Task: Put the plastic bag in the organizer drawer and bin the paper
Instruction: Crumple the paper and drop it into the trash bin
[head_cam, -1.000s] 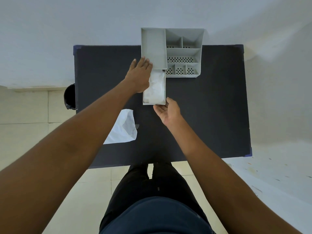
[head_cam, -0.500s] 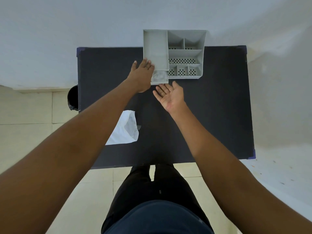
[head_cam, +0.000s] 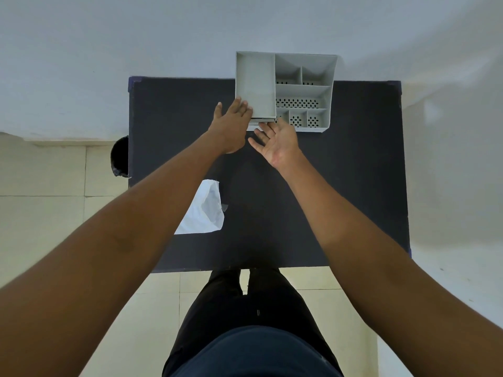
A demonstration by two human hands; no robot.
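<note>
A grey desk organizer point(head_cam: 304, 91) stands at the far edge of the dark table point(head_cam: 340, 186). Its drawer point(head_cam: 258, 126) on the left side is pushed almost fully in, only a thin strip of its front showing. The plastic bag is hidden inside. My left hand point(head_cam: 231, 126) lies flat against the organizer's left front corner, fingers apart. My right hand point(head_cam: 277, 142) is open, palm up, fingertips at the drawer front. A white sheet of paper point(head_cam: 206, 213) lies on the table's near left, partly under my left forearm.
A black bin point(head_cam: 121, 156) stands on the tiled floor beside the table's left edge. A white wall runs behind the table. My legs are at the table's near edge.
The drawer, pulled out with the plastic bag in it, has slid back into the organizer. My right hand followed its front forward; my left hand stayed at the organizer's corner.
</note>
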